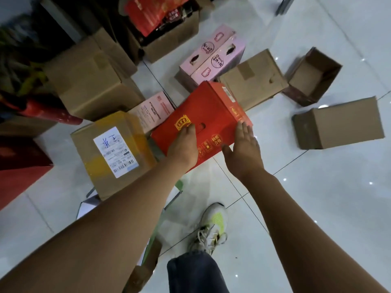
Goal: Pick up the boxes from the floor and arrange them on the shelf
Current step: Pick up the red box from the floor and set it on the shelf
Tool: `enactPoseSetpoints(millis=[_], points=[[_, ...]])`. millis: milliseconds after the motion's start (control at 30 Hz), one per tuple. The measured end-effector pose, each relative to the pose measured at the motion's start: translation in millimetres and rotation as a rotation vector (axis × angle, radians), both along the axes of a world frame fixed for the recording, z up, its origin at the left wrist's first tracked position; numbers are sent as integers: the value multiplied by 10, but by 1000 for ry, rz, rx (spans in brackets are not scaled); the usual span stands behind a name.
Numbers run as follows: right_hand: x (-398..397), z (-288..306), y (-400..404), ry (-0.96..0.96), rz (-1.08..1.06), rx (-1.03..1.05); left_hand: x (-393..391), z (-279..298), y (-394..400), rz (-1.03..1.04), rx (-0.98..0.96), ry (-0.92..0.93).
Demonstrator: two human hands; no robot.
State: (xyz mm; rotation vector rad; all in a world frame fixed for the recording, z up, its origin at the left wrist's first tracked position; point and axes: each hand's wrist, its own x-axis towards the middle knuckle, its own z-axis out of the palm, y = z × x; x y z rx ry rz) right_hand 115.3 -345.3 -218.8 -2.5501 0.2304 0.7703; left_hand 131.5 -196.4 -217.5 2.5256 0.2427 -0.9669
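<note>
It looked like a shop stockroom: glossy white tiled floor (317,208) strewn with cartons (88,77), with packaged goods (12,66) at upper left

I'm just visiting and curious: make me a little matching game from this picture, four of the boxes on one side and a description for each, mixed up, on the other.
Things:
1. red box
2. pink box
3. labelled box
4. small brown box

Descriptions:
A. open and empty, lying at the far right
B. bears a white shipping label on top
C. under both hands, left hand by its handle hole, right hand at its edge
D. two oval handle holes, lying beyond the red one

Pairs: 1-C, 2-D, 3-B, 4-A
</note>
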Motion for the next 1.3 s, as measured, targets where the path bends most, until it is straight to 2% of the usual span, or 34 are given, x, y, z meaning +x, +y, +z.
enactPoseSetpoints(millis=[167, 300, 467, 567, 633, 767, 867, 1033, 1300], points=[[-32, -106, -54, -7, -3, -13, 8, -263, -93, 48, -28, 0], [-64, -91, -61, -4, 25, -4, 96, -358, -162, 86, 14, -71], [-42, -19, -122, -4, 33, -1, 219, -374, -145, 71, 48, 40], [-42, 135, -189, 1, -14, -17, 207, -193, -165, 59, -109, 202], [-59, 315, -235, -9, -100, -11, 192, 10, -235, 154, -197, 200], [-130, 745, -311, -56, -270, 11, 191, 602, -316, 246, -266, 168], [-134, 1269, -269, -111, -313, 52, 180, 1161, -253, 260, -278, 125], [-97, 2601, -109, -235, -398, 224, 253, 2461, -30, 107, -33, -126], [34, 4855, 39, -417, -432, 445, 527, 4975, 190, 190, -98, -455]])
